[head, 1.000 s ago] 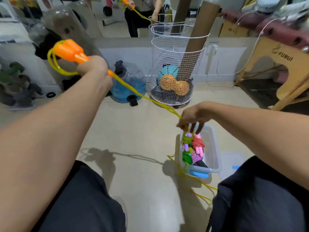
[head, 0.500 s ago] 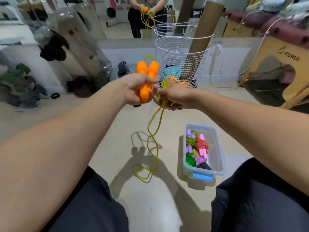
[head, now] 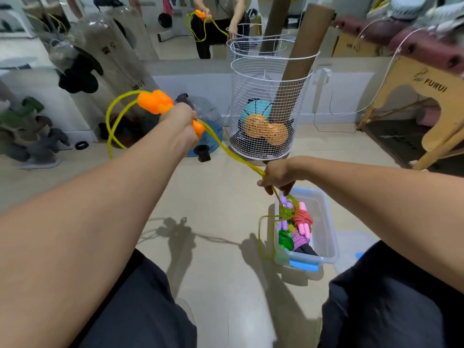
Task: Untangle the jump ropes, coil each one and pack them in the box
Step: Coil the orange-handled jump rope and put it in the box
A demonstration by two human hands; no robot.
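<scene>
Head view: most ropes look done, since several coiled jump ropes [head: 293, 224], green, pink and purple, already lie in the clear plastic box [head: 326, 222] on the floor. One yellow-green jump rope [head: 233, 154] remains. The left hand [head: 179, 121] grips its orange handles [head: 157, 102] raised high; the right hand [head: 276, 175] pinches the cord above the box, a loose loop hanging beside it. Coiling and packing remain.

We take this for an exercise studio: a wall mirror [head: 175, 26], wire ball basket [head: 270, 109], and padded bench [head: 421, 79].
</scene>
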